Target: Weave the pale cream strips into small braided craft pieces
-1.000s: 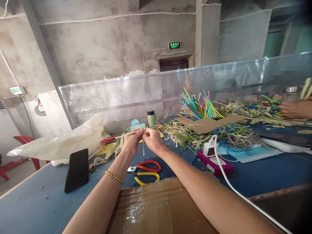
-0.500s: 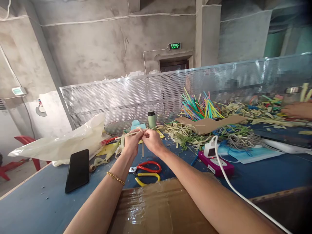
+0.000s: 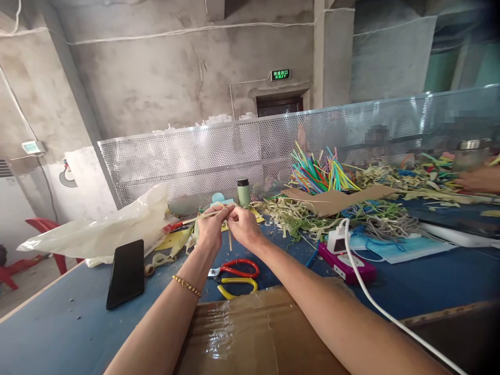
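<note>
My left hand (image 3: 211, 227) and my right hand (image 3: 242, 225) meet above the blue table (image 3: 58, 323), fingertips pinched together on a thin cream strip (image 3: 207, 214). One end of the strip points left, another piece hangs down between my hands. A gold bracelet (image 3: 186, 285) circles my left wrist. Below my hands lie red-handled scissors (image 3: 234, 268) and a yellow-handled pair (image 3: 236, 284). A taped cardboard box (image 3: 250, 333) sits under my forearms.
A black phone (image 3: 125, 272) and a pale plastic bag (image 3: 105, 229) lie left. A pile of cream and green strips (image 3: 297, 216), coloured strips (image 3: 320, 174), a green bottle (image 3: 244, 191) and a magenta charger with white cable (image 3: 346, 260) lie right. Another person's hand (image 3: 474, 179) is far right. A perforated metal screen (image 3: 187, 161) stands behind.
My hands stay pinched on the strip with only small finger movement. The other person's hand at far right has drawn slightly back.
</note>
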Demonstrator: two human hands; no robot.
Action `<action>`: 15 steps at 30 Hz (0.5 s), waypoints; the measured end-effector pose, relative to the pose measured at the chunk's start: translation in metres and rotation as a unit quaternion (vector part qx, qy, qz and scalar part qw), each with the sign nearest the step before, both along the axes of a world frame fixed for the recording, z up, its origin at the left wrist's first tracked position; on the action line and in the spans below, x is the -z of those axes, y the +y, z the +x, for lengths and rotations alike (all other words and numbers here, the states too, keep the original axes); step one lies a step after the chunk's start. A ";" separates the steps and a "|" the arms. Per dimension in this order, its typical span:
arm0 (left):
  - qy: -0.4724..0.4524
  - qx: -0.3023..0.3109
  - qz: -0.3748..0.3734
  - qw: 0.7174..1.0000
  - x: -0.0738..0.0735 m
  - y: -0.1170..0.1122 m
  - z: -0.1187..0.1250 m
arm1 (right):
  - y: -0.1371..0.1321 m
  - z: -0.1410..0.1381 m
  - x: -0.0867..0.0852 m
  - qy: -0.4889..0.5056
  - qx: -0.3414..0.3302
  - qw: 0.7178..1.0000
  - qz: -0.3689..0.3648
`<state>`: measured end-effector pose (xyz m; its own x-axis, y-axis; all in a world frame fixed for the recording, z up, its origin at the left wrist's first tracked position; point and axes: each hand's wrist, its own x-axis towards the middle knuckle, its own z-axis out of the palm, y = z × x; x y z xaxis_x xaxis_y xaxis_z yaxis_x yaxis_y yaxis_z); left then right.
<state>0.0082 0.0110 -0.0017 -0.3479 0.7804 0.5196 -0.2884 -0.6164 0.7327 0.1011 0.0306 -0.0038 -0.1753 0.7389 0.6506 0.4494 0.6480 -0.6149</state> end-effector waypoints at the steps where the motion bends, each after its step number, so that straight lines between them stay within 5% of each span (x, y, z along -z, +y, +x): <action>1: 0.000 0.002 0.005 1.000 0.000 0.000 0.000 | 0.000 0.000 0.001 0.003 -0.004 1.000 -0.004; 6: -0.007 0.036 0.005 0.999 -0.002 0.001 -0.006 | 0.010 0.008 0.000 0.047 -0.074 0.995 -0.057; 11: -0.003 0.096 -0.022 0.995 0.000 0.004 -0.009 | 0.022 0.022 -0.006 0.108 0.018 0.991 -0.072; 15: 0.011 0.112 -0.031 0.993 0.001 0.002 -0.003 | 0.018 0.021 -0.007 0.192 -0.123 0.962 -0.151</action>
